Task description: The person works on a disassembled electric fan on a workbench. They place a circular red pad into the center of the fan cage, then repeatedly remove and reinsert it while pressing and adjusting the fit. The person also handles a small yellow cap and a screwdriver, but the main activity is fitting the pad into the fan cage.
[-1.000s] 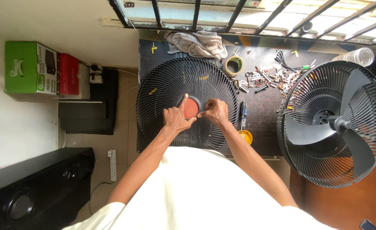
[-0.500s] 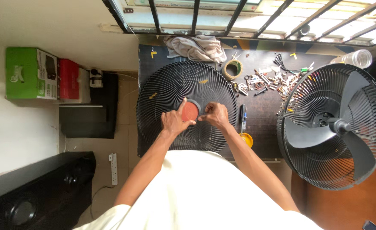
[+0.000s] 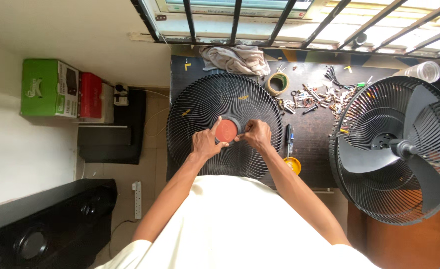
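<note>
**Gripping the red hub cap on the front fan grille**

Working from the largest item down, your dark worktable (image 3: 312, 142) runs under the barred window and carries everything noted below.

At 3 o'clock from your hands sits the open fan body (image 3: 397, 149), its rear guard and dark blades exposed, partly overhanging the table edge.

Directly before you lies the black front grille (image 3: 205, 102), flat on the table, round, with radial wires. At its centre sits the red hub cap (image 3: 226, 131), ringed in black.

Your left hand (image 3: 206, 143) rests on the grille at 8 o'clock of the cap, forefinger extended along its left rim and thumb against its lower edge. Your right hand (image 3: 256, 134) sits at 3 o'clock of the cap, fingertips pinched at its right rim. Both hands are closed in on the cap from opposite sides, touching it; neither is wrapped around it.

At 12 o'clock of the grille lies a crumpled grey cloth (image 3: 236, 59). A roll of tape (image 3: 278, 82) sits at 1 o'clock, just beside the grille's rim. Loose screws and small parts (image 3: 312, 95) are scattered between the tape and the fan body.

A screwdriver (image 3: 290, 137) lies at 3 o'clock of your right hand, near it but apart. A small yellow dish (image 3: 293, 165) sits at the table's near edge, at 5 o'clock of the grille.
</note>
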